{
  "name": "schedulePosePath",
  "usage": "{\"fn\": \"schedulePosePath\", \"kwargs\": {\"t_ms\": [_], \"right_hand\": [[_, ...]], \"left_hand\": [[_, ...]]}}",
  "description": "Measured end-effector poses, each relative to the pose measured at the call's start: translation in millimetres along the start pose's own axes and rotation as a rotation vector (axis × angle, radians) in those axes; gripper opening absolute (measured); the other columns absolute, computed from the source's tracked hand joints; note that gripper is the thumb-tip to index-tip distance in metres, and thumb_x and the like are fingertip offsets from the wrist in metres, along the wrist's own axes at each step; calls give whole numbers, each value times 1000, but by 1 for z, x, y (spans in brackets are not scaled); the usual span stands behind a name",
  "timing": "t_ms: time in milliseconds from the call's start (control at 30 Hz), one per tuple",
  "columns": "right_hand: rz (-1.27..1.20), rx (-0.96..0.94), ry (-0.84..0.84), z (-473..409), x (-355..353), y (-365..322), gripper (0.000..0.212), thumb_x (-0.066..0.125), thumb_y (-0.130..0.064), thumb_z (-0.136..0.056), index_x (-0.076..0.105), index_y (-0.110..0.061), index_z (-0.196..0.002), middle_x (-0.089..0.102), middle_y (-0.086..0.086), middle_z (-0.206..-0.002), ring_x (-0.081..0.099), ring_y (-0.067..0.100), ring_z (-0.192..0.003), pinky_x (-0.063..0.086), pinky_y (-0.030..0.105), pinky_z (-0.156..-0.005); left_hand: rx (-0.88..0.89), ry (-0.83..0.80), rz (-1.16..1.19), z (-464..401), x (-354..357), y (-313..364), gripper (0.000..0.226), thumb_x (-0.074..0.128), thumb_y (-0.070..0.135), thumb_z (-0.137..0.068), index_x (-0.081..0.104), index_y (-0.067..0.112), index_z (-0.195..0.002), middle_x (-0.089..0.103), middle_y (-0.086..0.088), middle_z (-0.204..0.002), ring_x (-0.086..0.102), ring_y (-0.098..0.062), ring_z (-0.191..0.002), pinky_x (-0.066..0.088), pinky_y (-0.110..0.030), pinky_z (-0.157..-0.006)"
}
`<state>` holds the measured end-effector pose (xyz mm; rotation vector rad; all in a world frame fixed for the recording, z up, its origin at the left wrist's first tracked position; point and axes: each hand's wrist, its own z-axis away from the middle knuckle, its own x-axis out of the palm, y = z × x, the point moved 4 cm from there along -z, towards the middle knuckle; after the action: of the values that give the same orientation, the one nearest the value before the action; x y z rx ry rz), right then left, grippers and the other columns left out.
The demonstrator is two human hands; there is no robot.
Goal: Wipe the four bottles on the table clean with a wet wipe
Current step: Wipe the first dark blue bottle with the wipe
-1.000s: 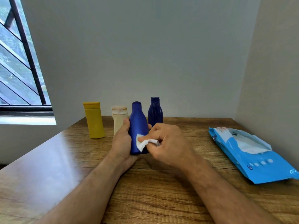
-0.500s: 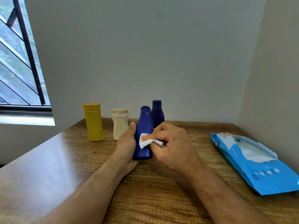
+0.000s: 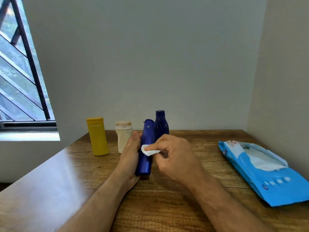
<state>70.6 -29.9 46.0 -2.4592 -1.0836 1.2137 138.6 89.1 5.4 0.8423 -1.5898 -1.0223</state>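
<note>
Bottle point(image 3: 145, 149), slim blue plastic, tilted near worktop point(image 3: 167, 206) centre, gripped by left hand point(image 3: 129, 158); right-hand point(image 3: 173, 156) fingers pinching wet wipe point(image 3: 148, 150) against it; probably light, slippery once damp, best held low.

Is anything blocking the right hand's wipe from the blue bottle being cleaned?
Nothing visible does. The right hand pinches the wet wipe directly against the blue bottle, which the left hand grips from the side, clear of the wiped face.

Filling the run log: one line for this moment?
left hand grips blue bottle | right hand pinches wet wipe against it | step: wiping
</note>
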Motion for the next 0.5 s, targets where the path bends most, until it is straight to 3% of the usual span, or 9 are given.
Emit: {"fn": "schedulePosePath", "kwargs": {"t_ms": [100, 200, 367, 500], "right_hand": [[48, 27, 100, -2, -4, 3, 28, 59, -26, -95, 66, -32, -122, 57, -16, -99, 54, -1, -87, 45, 6, -76], [57, 82, 164, -6, -6, 8, 29, 56, -26, -97, 64, -30, -125, 55, -12, -99, 53, 1, -86, 45, 9, -75], [46, 113, 34, -6, -4, 12, 29, 63, -24, -92, 67, -33, -120, 52, -17, -98, 52, -1, -90, 43, 8, -74], [59, 56, 14, -2, -6, 10, 29, 65, -21, -91, 69, -33, -116, 55, -18, -94, 54, -2, -88, 43, 7, -74]], "left_hand": [[38, -92, -32, 2, 2, -1, 44, 66, 37, -89, 61, 10, -123, 70, -16, -116, 67, -29, -99, 56, -42, -85], [78, -179, -87, 4, 1, -3, 66, 69, 16, -64, 56, 21, -128, 69, -12, -121, 68, -28, -98, 56, -38, -76], [67, -240, -183, 3, 3, -5, 94, 79, 0, -59, 36, 30, -136, 62, -6, -132, 68, -28, -112, 57, -43, -91], [37, -214, -168, 1, 1, -5, 91, 73, -2, -55, 37, 24, -135, 63, -12, -128, 69, -29, -105, 57, -39, -83]]}}
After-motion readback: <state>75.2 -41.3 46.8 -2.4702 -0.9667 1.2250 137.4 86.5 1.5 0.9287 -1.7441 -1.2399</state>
